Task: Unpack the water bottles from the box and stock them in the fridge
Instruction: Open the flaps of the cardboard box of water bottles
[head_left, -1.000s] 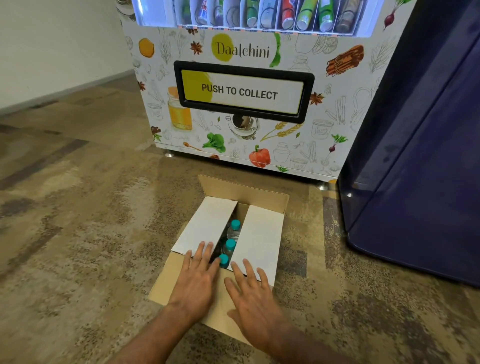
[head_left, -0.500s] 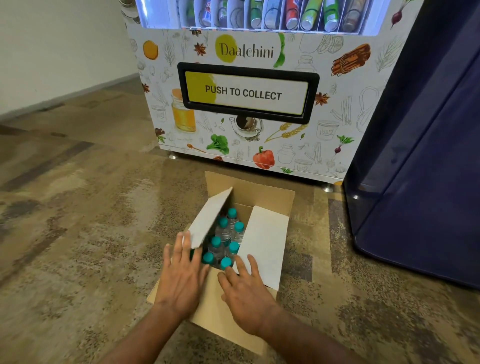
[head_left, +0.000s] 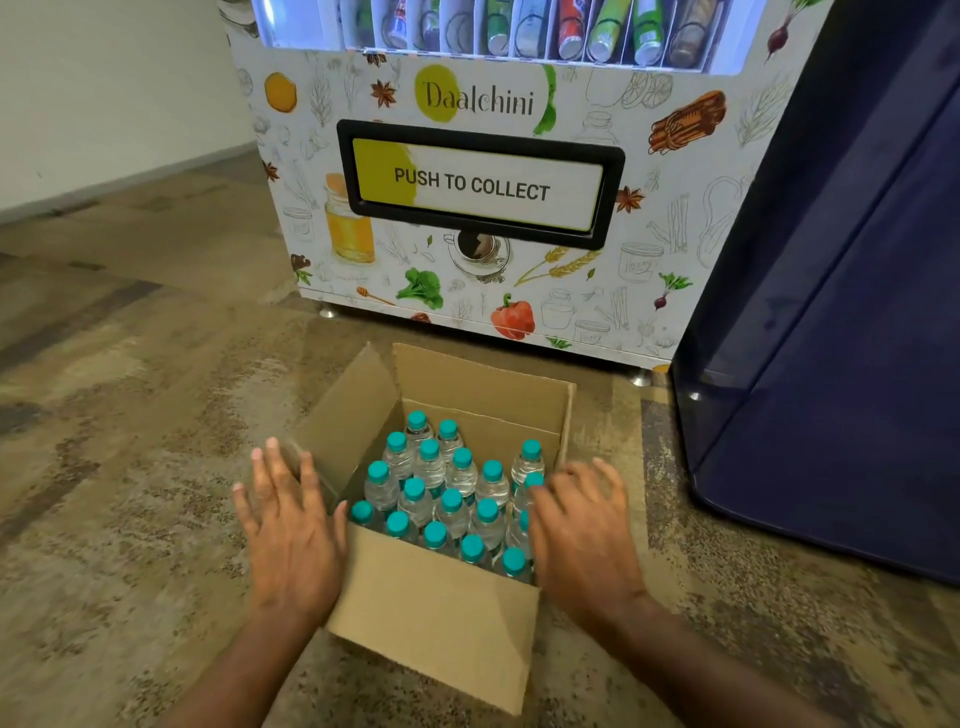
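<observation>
Flaps (head_left: 348, 431) now apart, baring bottles (head_left: 452, 499) in box (head_left: 436, 613); left hand (head_left: 293, 535), right hand (head_left: 582, 530) splayed; right flap hidden.

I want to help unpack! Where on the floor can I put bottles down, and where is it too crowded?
Widest bare carpet: left of the box, toward the wall. A narrower strip lies between box and blue door. Crowded: inside the box, bottles packed together, left hand and right hand at its sides.
</observation>
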